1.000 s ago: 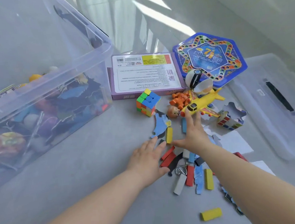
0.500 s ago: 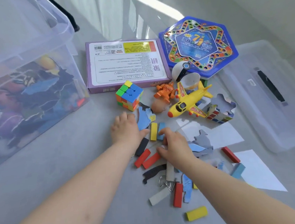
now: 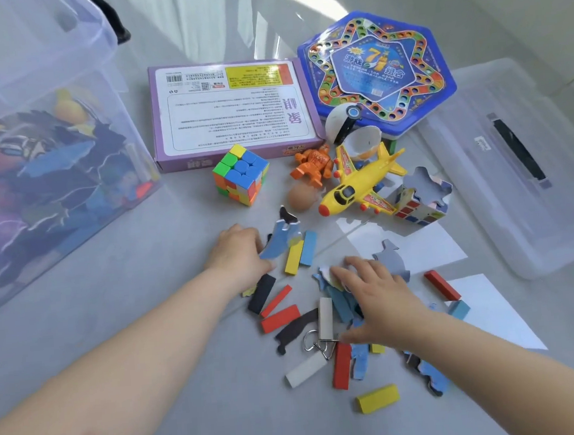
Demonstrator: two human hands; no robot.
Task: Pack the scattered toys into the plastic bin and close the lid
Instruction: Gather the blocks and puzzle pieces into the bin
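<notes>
- One yellow block (image 3: pixel 377 398) lies nearest, alone on the floor. A red block (image 3: pixel 341 365) and a white block (image 3: pixel 306 373) lie just beyond it.
- The right hand (image 3: pixel 378 299) lies flat on the heap of puzzle pieces and blocks, fingers spread and thumb stretched left. Half a second ago it was bunched over the same heap.
- A grey puzzle piece (image 3: pixel 390 257) lies just beside its fingertips.
- The left hand (image 3: pixel 237 255) has barely shifted. Its fingers curl at the edge of a blue puzzle piece (image 3: pixel 282 238), with the thumb at the lower corner, gripping it.
- Farther on sit a colour cube (image 3: pixel 241 178) and a yellow plane (image 3: pixel 359 187), then a purple box (image 3: pixel 232 108) and a hexagonal game board (image 3: pixel 377 69).
- The plastic bin (image 3: pixel 101 60) stands open at the left and already holds toys. Bare floor runs between its near wall and the left forearm.
- The lid (image 3: pixel 482 184) lies flat at the right edge, well apart from the bin, with the toys between them.
</notes>
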